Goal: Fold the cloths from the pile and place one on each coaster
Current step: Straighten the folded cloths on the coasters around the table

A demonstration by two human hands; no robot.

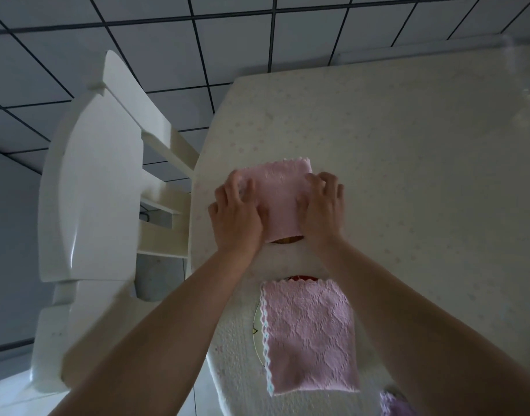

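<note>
A folded pink cloth (pixel 280 199) lies on the table over a coaster (pixel 286 240), of which only a brown sliver shows at its near edge. My left hand (pixel 235 213) rests flat on the cloth's left side and my right hand (pixel 320 205) on its right side, fingers spread. Nearer me, a second folded pink cloth (pixel 310 334) with a white scalloped edge covers another coaster (pixel 257 328), whose rim shows at the left and top. A bit of purple cloth (pixel 394 405) peeks in at the bottom edge.
The table (pixel 408 145) has a cream cover with faint dots; its left edge runs close to my left hand. A white chair (pixel 98 181) stands at the table's left over a tiled floor (pixel 197 40).
</note>
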